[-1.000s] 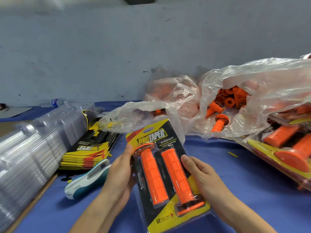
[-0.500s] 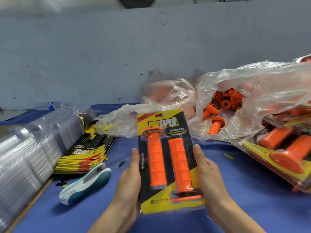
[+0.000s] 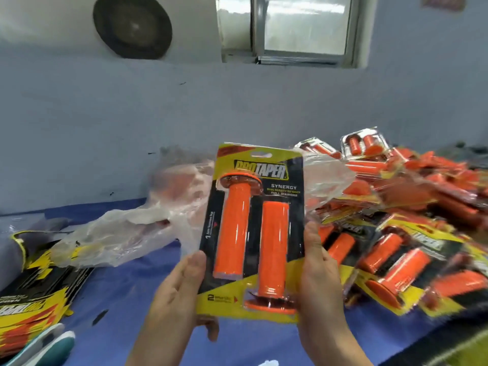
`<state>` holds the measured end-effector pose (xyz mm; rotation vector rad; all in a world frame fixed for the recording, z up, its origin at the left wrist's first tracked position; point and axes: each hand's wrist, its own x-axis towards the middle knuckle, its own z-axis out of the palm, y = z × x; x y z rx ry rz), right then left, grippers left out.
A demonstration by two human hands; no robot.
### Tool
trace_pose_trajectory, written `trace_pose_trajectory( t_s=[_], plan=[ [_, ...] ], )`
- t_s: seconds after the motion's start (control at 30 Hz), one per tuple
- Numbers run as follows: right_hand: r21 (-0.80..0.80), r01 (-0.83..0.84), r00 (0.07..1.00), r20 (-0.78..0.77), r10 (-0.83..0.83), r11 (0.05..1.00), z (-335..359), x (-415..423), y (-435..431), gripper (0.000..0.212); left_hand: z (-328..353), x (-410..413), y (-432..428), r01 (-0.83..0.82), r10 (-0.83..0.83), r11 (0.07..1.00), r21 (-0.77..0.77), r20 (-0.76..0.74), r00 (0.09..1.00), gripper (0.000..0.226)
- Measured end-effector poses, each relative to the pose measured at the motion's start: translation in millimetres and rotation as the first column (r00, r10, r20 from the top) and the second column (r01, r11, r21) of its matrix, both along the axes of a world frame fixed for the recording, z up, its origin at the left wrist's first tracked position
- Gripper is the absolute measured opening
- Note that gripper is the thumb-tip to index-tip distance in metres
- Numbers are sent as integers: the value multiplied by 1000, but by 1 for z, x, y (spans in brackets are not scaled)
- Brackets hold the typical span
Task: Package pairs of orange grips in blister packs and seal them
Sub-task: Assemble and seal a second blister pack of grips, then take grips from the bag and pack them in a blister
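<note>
Both hands [image 3: 182, 289] [image 3: 320, 281] hold the blister pack [image 3: 253, 233] upright, hang-hole end up.

Packing workshop: heaped blister packs [image 3: 396, 249], stacked cards [image 3: 31, 307].

open: blue table [image 3: 132, 281] centre-left | right blocked: blister pack pile [image 3: 396, 260] | left: card stack [image 3: 31, 305], plastic bag [image 3: 118, 233]

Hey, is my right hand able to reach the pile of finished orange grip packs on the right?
Probably yes: the pile of sealed orange grip packs lies just beside the right hand with nothing between, though that hand holds the yellow-and-black blister pack.
</note>
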<state>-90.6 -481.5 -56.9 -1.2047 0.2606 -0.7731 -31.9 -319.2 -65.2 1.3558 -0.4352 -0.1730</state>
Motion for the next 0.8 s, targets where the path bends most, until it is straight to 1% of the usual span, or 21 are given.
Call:
trace_pose_trajectory(
  t_s=[0.07, 0.13, 0.2, 0.23, 0.27, 0.3, 0.37, 0.4, 0.43, 0.53, 0.63, 0.7, 0.8],
  plan=[
    [9, 86, 996, -10, -86, 996, 18, -15, -27, 54, 22, -12, -27, 64, -63, 998, 1, 24, 998, 49],
    [0, 114, 993, 21, -114, 993, 40, -25, -59, 47, 45, -18, -60, 118, -115, 992, -49, 50, 992, 49],
    [-4, 141, 989, 43, -141, 990, 65, -29, -94, 49, 74, -12, -103, 151, -142, 986, -77, 111, 984, 43],
    [-11, 184, 982, 52, -183, 983, 75, -29, -113, 50, 92, -5, -128, 159, -147, 982, -102, 115, 982, 41],
    [-8, 238, 970, 54, -237, 971, 86, -29, -128, 48, 112, 4, -154, 180, -171, 973, -144, 78, 982, 40],
    [-4, 288, 956, 49, -288, 958, 93, -29, -141, 48, 134, 10, -180, 222, -225, 956, -190, 8, 974, 42],
    [-16, 346, 938, 12, -346, 938, 97, -25, -160, 51, 175, 18, -225, 312, -367, 905, -288, -162, 916, 43],
    [-40, 360, 933, -10, -361, 932, 96, -24, -165, 50, 188, 22, -242, 333, -415, 884, -329, -221, 883, 38],
    [-79, 365, 930, -26, -368, 928, 95, -24, -165, 50, 197, 23, -256, 338, -429, 878, -340, -245, 869, 35],
    [-178, 364, 924, -53, -379, 914, 85, -19, -157, 43, 197, 23, -272, 354, -416, 895, -273, -219, 883, 28],
    [-210, 302, 947, -45, -318, 930, 77, -7, -136, 29, 178, 32, -259, 347, -381, 920, -185, -208, 901, 29],
    [-240, 235, 967, -35, -251, 942, 74, 3, -113, 24, 165, 42, -236, 305, -336, 937, -168, -206, 919, 26],
    [-309, 168, 984, -4, -178, 936, 73, 19, -70, 17, 151, 56, -188, 195, -214, 974, -114, -186, 959, 28]
  ],
)
